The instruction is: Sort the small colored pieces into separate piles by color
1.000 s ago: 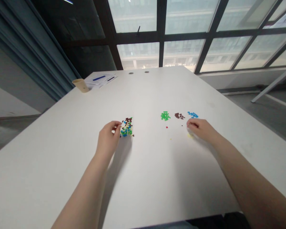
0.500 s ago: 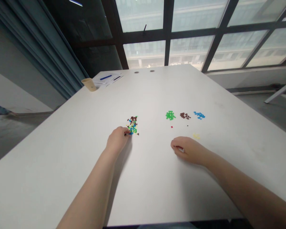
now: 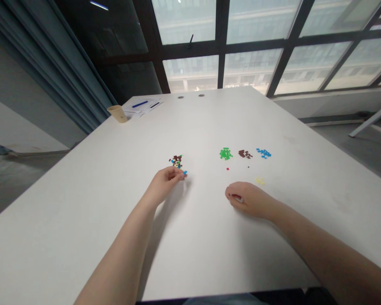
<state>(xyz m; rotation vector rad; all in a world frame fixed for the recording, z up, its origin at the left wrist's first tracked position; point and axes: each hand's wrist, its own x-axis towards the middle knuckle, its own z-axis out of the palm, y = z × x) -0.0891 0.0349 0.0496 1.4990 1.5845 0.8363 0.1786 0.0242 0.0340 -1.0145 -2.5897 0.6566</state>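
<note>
Head view has the left hand (image 3: pixel 165 183) over the near part of the mixed pile (image 3: pixel 177 159) on the white bench (image 3: pixel 197 250), its grip narrow, thumb and fingertips apparently pinching a small blue piece (image 3: pixel 185 172) that shows just past their tips. This is the fresh change: half a second ago the same hand sits low at the pile's near left edge with no piece clearly showing in its fingers; now it lies farther right. For the work in hand, that seems to mean one blue piece is singled out from the mixture, while brown pieces and a few other colours remain visible beyond the fingers; the nearer part is hidden by the hand. The right hand (image 3: pixel 248 199) matches the last frame, curled low near the yellow group (image 3: pixel 260 181); whether its grip holds anything I cannot tell. A full second ago it is farther away, by the blue group (image 3: pixel 263 153), with a yellow speck lying where the hand now blocks the view. The green group (image 3: pixel 226 153), brown group (image 3: pixel 245 154) and blue group keep their row, with the single red piece (image 3: pixel 227 169) and a tiny dark piece (image 3: pixel 248 167) in front of them.
</note>
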